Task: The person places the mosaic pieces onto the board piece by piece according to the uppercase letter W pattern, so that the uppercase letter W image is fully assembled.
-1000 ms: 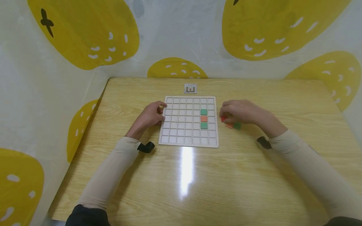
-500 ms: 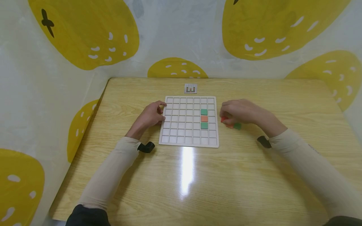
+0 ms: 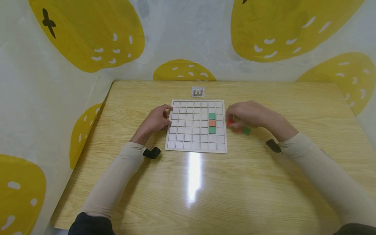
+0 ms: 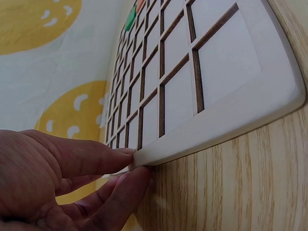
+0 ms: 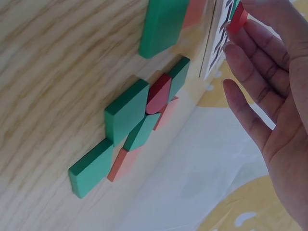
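In the head view my left hand (image 3: 157, 119) holds the left edge of a white gridded board (image 3: 188, 130). In the left wrist view its thumb and fingertips (image 4: 120, 161) meet at the board's rim. Just right of the board, my right hand (image 3: 248, 114) pinches a small red tile (image 5: 238, 19) between thumb and fingers, with the other fingers spread. Along one column towards the board's right side lie a green tile (image 3: 211, 116), an orange tile (image 3: 212, 123) and a second green tile (image 3: 212, 130).
A small printed pattern card (image 3: 198, 92) lies on the wooden table (image 3: 249, 186) behind the board. Beneath and beside my right hand are several loose tiles, among them a green tile (image 5: 126, 113), a dark red tile (image 5: 159, 94) and an orange tile (image 5: 122, 163).
My right hand has shifted slightly left towards the board, with the red tile now drawn away from the loose tiles. The left hand and the board have stayed put.
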The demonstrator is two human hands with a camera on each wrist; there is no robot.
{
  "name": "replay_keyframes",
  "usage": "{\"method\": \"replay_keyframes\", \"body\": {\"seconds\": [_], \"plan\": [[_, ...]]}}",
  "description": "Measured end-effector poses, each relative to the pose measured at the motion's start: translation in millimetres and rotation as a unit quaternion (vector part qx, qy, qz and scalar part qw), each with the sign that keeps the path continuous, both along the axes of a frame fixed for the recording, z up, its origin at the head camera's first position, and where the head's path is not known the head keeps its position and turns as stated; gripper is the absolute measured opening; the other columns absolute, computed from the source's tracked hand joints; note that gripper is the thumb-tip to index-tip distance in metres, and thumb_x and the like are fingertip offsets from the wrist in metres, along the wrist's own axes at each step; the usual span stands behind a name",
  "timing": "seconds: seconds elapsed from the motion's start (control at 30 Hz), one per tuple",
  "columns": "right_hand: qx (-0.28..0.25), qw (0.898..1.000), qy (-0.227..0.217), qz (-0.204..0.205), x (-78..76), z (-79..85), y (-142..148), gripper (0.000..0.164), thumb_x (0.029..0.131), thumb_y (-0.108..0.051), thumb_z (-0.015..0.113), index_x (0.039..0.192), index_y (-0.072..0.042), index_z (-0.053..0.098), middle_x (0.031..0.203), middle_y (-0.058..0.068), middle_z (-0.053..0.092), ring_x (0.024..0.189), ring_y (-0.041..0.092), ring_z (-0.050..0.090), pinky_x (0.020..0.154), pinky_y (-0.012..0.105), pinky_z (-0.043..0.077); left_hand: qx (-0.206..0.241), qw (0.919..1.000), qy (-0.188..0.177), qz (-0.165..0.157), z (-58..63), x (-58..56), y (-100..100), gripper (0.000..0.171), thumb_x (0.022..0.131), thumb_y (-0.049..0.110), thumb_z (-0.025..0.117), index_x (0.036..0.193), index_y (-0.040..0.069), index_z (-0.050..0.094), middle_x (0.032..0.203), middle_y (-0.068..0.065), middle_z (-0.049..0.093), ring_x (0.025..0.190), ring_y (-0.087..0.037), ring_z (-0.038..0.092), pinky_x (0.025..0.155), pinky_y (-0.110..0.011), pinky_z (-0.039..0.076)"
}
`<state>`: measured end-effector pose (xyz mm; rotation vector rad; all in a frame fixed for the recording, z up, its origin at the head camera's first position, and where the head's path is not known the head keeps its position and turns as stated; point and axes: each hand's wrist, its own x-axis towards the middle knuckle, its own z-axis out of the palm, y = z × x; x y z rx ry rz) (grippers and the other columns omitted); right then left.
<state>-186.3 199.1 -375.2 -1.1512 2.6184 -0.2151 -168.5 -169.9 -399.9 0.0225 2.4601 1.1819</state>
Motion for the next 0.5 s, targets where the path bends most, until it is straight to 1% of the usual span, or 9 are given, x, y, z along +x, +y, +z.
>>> {"method": "replay_keyframes", "body": {"seconds": [0.2, 0.5], "plan": [[-0.003, 1.000, 0.010, 0.017, 3.1, 3.4, -5.4, 0.012, 0.088, -0.025, 0.079, 0.093, -0.022, 0.068, 0.088, -0.008, 0.061, 0.079, 0.009, 0.054, 0.067, 0.032, 0.046, 0.001, 1.0000, 0.000, 0.003, 1.1, 0.6, 1.3, 0.063, 0.092, -0.005, 0.068, 0.149, 0.009, 0.046, 0.114, -0.016, 0.052, 0.088, -0.026, 0.055, 0.070, -0.032, 0.056], [-0.016, 0.999, 0.016, 0.040, 5.1, 3.1, -16.2, 0.015, 0.086, -0.028, 0.080, 0.092, -0.021, 0.067, 0.087, -0.007, 0.062, 0.079, 0.010, 0.054, 0.067, 0.030, 0.047, 0.010, 0.9999, -0.008, 0.006, 2.4, 0.6, 1.4, 0.063, 0.092, -0.007, 0.066, 0.149, 0.008, 0.046, 0.114, -0.017, 0.051, 0.089, -0.025, 0.054, 0.071, -0.032, 0.056]]}}
